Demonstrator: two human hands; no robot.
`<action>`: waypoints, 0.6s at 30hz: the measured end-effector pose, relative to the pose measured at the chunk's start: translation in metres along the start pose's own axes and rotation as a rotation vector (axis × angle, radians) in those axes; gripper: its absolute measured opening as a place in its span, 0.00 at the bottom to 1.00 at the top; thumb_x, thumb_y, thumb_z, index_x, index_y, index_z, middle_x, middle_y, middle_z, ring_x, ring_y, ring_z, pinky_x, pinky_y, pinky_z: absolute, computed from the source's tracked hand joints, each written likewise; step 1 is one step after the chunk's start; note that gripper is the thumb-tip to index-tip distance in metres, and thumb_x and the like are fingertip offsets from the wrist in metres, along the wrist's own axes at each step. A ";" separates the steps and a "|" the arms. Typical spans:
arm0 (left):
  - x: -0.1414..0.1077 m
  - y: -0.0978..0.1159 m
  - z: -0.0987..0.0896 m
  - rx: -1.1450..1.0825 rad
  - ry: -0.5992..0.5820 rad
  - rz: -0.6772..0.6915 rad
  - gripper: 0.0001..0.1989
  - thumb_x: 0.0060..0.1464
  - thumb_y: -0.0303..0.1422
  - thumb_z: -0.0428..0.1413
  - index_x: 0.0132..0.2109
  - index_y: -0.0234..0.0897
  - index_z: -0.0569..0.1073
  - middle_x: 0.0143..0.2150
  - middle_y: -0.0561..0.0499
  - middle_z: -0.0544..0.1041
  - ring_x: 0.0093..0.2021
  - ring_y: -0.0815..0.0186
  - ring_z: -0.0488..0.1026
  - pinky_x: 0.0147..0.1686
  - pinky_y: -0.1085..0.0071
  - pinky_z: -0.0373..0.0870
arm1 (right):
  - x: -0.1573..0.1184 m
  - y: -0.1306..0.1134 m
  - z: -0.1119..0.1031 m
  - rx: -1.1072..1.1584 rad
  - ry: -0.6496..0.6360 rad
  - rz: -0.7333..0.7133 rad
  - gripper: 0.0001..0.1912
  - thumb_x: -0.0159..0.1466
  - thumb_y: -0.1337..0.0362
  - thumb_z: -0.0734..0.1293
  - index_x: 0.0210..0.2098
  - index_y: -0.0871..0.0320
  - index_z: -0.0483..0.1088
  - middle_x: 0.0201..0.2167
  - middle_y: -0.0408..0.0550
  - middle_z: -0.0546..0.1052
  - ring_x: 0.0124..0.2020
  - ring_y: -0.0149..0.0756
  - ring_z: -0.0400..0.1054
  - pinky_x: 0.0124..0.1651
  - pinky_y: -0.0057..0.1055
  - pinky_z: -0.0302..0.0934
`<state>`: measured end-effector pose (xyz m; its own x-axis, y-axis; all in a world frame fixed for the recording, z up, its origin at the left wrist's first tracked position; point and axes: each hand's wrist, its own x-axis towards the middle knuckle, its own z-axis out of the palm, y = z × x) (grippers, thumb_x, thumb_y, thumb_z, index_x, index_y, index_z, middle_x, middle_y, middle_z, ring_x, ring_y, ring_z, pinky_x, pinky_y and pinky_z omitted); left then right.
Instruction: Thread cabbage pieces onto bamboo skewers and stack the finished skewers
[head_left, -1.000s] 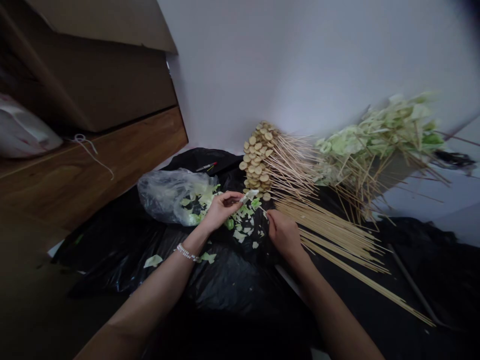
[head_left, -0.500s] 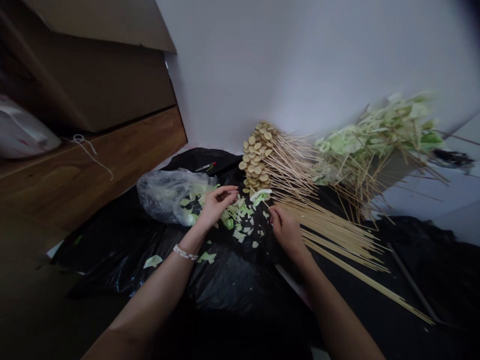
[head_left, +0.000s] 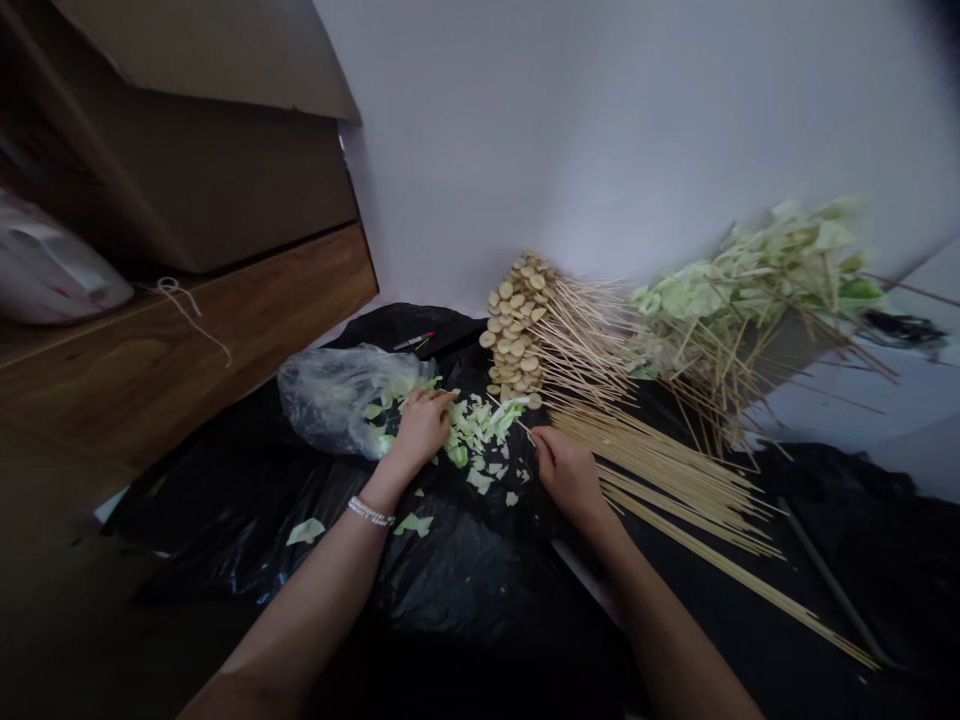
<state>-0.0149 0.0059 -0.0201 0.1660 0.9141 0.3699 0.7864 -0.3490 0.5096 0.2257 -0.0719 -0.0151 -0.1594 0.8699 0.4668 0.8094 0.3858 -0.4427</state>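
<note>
My right hand pinches a thin wooden skewer that carries pale green cabbage leaf near its tip. Over the left part of the torn cabbage pieces lies my left hand, palm down, fingers bent together; what is under its fingertips is hidden. Just left of it is a clear plastic bag. Loose bare skewers lie right of my right hand, and skewers topped with round tan slices are piled beyond both hands.
Cabbage-loaded skewers are heaped at the right against the white wall. Black plastic sheeting lies beneath everything. A cardboard box and a white container stand on a wooden ledge at the left.
My left hand has moved left and down onto the cabbage pieces, its fingers drawn together. My right hand has shifted slightly left and lower with the skewer and leaf.
</note>
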 end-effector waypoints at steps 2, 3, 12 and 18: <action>-0.001 -0.003 0.003 0.011 -0.002 -0.002 0.20 0.46 0.23 0.52 0.46 0.39 0.78 0.45 0.45 0.78 0.50 0.52 0.68 0.55 0.57 0.60 | 0.000 0.001 0.000 -0.008 0.005 -0.006 0.14 0.68 0.63 0.55 0.40 0.57 0.71 0.34 0.48 0.78 0.35 0.35 0.71 0.39 0.28 0.59; -0.001 -0.004 0.004 0.009 0.008 -0.008 0.20 0.46 0.24 0.53 0.46 0.40 0.78 0.44 0.44 0.78 0.50 0.51 0.68 0.54 0.56 0.60 | 0.000 0.001 0.001 -0.012 0.005 -0.007 0.14 0.68 0.63 0.55 0.40 0.57 0.72 0.34 0.48 0.78 0.35 0.35 0.71 0.39 0.28 0.59; -0.002 0.002 -0.002 0.106 0.003 0.011 0.11 0.48 0.27 0.54 0.38 0.40 0.78 0.41 0.43 0.76 0.47 0.50 0.69 0.50 0.58 0.63 | -0.001 -0.001 0.002 -0.020 -0.033 -0.013 0.14 0.69 0.64 0.54 0.40 0.57 0.71 0.35 0.48 0.78 0.35 0.34 0.72 0.38 0.27 0.58; -0.003 0.006 -0.004 0.139 -0.039 0.033 0.10 0.48 0.28 0.56 0.40 0.40 0.76 0.40 0.44 0.77 0.44 0.53 0.71 0.47 0.61 0.65 | -0.001 -0.001 0.002 -0.037 -0.038 -0.019 0.14 0.69 0.64 0.55 0.39 0.57 0.71 0.34 0.48 0.78 0.35 0.34 0.72 0.37 0.26 0.57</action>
<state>-0.0131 0.0007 -0.0151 0.2135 0.9109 0.3531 0.8545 -0.3493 0.3844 0.2241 -0.0724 -0.0169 -0.1955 0.8737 0.4454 0.8265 0.3913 -0.4047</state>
